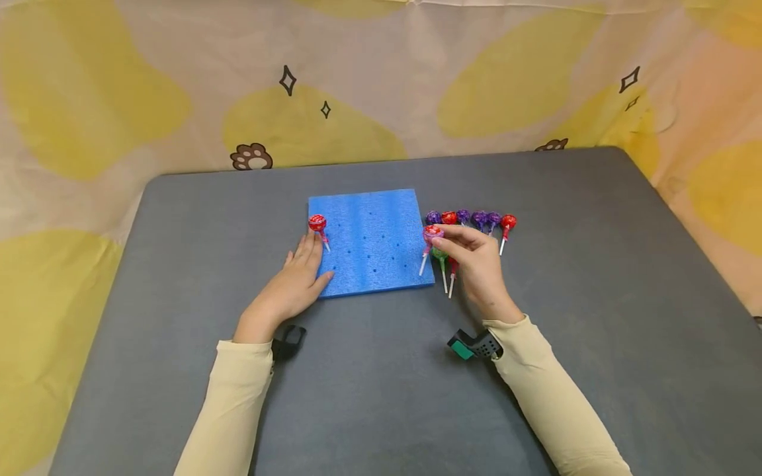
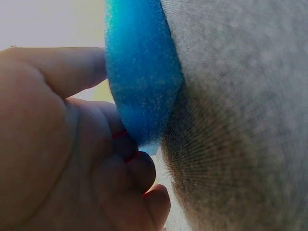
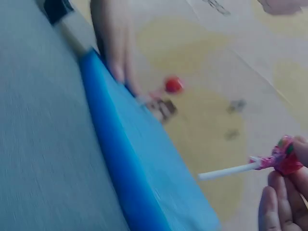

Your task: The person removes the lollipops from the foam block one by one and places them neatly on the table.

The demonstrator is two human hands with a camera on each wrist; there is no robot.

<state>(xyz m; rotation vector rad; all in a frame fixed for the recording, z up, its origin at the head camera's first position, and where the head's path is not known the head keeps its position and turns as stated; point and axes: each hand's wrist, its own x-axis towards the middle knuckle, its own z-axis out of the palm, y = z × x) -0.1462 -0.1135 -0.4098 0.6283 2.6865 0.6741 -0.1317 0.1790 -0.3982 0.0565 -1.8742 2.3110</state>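
Note:
A blue foam board [image 1: 381, 258] dotted with small holes lies on the table. My left hand [image 1: 297, 277] rests on its left edge, fingers extended and thumb apart near the front corner. In the left wrist view, several fingers of that hand [image 2: 82, 144] reach past the board's side [image 2: 144, 82]. A red lollipop [image 1: 318, 223] stands in the board just beyond those fingertips. Over the board's right edge, my right hand [image 1: 476, 261] pinches a pink-red wrapped lollipop [image 1: 432, 233] by its head. Its white stick [image 3: 226, 172] points down toward the board without visibly touching it.
Right of the board lie several purple lollipops [image 1: 479, 219] and red ones [image 1: 508, 223]. A green lollipop [image 1: 440, 255] lies beneath the right hand, partly covered. The grey table [image 1: 381, 383] ends at a patterned cloth backdrop [image 1: 369, 79].

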